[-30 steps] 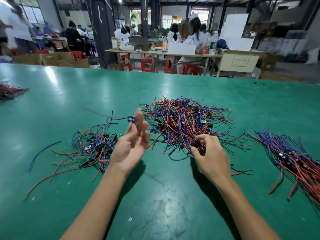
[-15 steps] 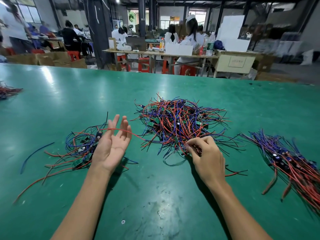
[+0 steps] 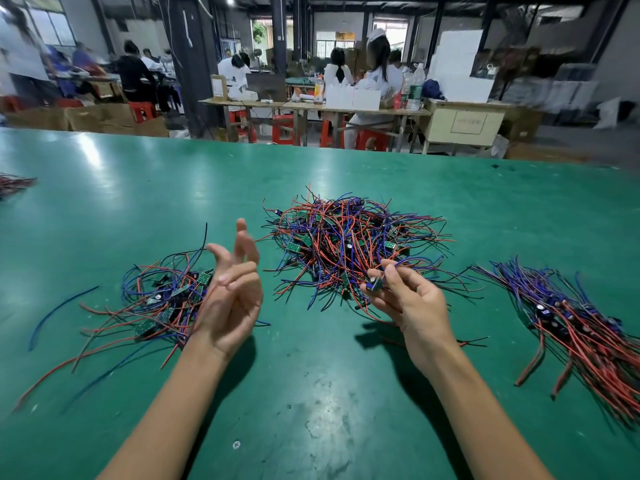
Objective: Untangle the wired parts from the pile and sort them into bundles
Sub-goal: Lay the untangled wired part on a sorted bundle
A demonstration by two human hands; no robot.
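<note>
Head view: R hand (image 3: 412, 303) pinches wired part (image 3: 375, 284), wires trailing away.

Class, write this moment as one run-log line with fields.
left hand: open, empty | right hand: pinches wired part at central pile edge | bundles: left, right

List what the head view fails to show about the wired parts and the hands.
- Right bundle: cut off by the frame's right edge.
- Far-left wires: cut by the left edge.
- Part pinched by right hand: too small to identify.
- Left hand: hides part of the left bundle.
</note>
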